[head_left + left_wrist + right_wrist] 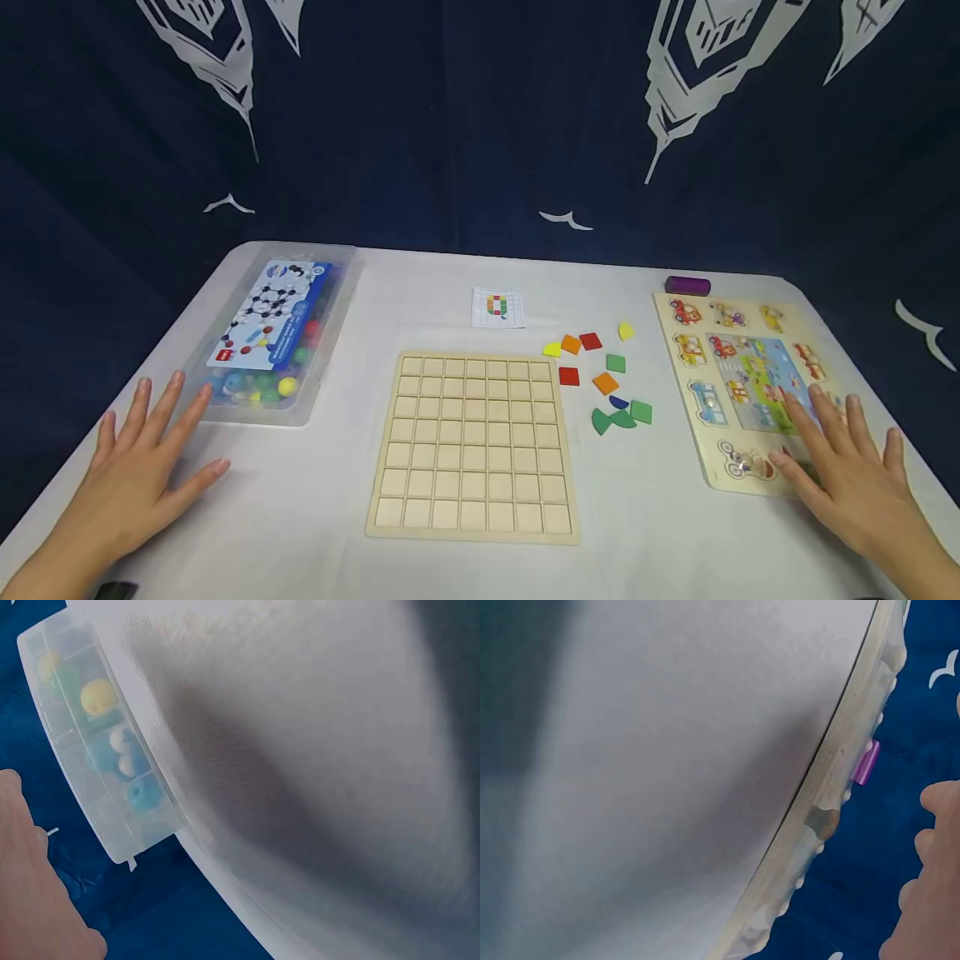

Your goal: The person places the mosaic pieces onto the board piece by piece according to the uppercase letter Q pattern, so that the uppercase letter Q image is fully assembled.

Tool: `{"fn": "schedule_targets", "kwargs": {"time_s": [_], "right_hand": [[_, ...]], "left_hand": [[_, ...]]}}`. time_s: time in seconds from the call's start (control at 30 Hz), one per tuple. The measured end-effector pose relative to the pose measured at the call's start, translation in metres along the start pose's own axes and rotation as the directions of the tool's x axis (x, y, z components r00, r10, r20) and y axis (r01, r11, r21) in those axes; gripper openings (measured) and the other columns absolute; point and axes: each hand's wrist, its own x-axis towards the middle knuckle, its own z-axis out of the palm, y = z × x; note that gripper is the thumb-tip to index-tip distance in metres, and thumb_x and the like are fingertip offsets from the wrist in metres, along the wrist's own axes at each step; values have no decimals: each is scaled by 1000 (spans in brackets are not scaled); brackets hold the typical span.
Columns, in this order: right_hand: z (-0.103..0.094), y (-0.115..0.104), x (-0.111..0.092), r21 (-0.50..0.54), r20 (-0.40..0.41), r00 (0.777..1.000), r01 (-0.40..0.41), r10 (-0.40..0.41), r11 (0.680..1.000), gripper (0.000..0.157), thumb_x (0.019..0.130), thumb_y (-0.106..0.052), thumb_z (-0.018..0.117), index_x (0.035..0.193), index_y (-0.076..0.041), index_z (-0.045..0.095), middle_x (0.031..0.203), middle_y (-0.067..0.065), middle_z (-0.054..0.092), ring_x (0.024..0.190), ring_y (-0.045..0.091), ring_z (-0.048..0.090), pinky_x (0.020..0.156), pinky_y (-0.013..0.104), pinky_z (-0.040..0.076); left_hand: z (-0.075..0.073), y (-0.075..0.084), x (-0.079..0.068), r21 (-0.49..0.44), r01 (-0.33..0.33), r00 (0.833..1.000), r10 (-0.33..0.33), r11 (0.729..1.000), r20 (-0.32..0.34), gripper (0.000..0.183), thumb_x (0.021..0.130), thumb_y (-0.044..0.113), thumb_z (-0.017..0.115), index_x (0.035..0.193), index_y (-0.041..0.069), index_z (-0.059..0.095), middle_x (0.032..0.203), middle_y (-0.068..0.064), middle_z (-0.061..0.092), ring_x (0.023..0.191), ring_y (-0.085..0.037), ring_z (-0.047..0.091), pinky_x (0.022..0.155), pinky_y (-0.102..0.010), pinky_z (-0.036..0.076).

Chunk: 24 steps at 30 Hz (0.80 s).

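Observation:
My left hand (138, 479) is spread with straight fingers at the left of the table, its fingertips near the front end of a clear plastic case (303, 408) of coloured balls. Over the lower right part of a wooden vehicle puzzle board (712, 454) is my right hand (855, 475), fingers also spread; whether it touches the board I cannot tell. Neither hand holds anything. Between them lies a wooden grid board (474, 458) with bare square cells. Right of the grid, several coloured pieces lie loose, among them a red square (568, 377), an orange square (605, 383) and a green quarter-round (601, 421).
A small pattern card (498, 308) lies behind the grid board on the white table (300, 500). At the back right, a purple cylinder (687, 286) sits by the puzzle board's far edge. A dark blue curtain (450, 125) hangs behind the table.

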Motion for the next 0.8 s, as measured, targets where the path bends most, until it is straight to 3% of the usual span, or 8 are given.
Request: {"fn": "schedule_targets", "kwargs": {"time_s": [0.1,0.17,0.4,0.53,0.63,0.7,0.8], "right_hand": [[-5,-3,0,0,-13,1000,24,-24,1000,82,92,-47,49,151,-19,0,154,10,-13,133,28,-26,96,57,-24],[-15,-8,4,-4,-37,998,50,-50,999,81,92,-45,50,151,-18,2,154,9,-12,135,28,-22,98,57,-22],[-80,-49,38,87,-152,984,104,-90,991,70,93,-30,55,148,-5,21,153,20,10,139,35,2,105,55,-7],[-113,-70,59,145,-158,982,124,-101,982,62,92,-21,58,144,-3,30,151,21,16,135,43,15,98,65,17],[-133,-82,73,196,-165,981,130,-98,972,55,93,-18,57,141,-2,36,149,21,22,132,45,20,89,70,25],[-142,-91,76,274,-185,980,120,-70,954,51,94,-16,55,140,-2,38,145,24,29,131,45,23,92,70,23],[-145,-105,74,454,-211,977,89,11,886,44,97,-18,51,139,-9,44,140,19,41,132,24,32,107,49,20]], "left_hand": [[-4,4,1,-9,-23,1000,23,1000,-11,95,82,53,62,152,20,6,155,-11,-8,136,-32,-18,99,-59,-17],[-14,10,5,-21,-45,999,45,999,-30,96,81,52,63,152,19,6,155,-10,-7,137,-32,-16,101,-58,-15],[-83,48,36,-143,-176,977,156,974,-144,95,81,54,63,152,18,10,156,-7,0,140,-29,-4,108,-51,-6],[-116,68,55,-263,-248,957,195,932,-213,91,82,48,66,151,18,15,156,-6,6,140,-27,1,107,-55,-1],[-134,84,65,-353,-294,945,215,888,-247,96,76,28,76,151,18,17,155,-3,10,140,-26,8,106,-58,5],[-138,94,70,-373,-337,930,243,865,-276,100,71,16,79,151,16,19,155,-4,13,138,-24,15,109,-47,13],[-133,113,68,-452,-375,919,259,810,-297,100,68,4,79,150,13,23,153,-5,19,136,-25,23,106,-29,22]]}}
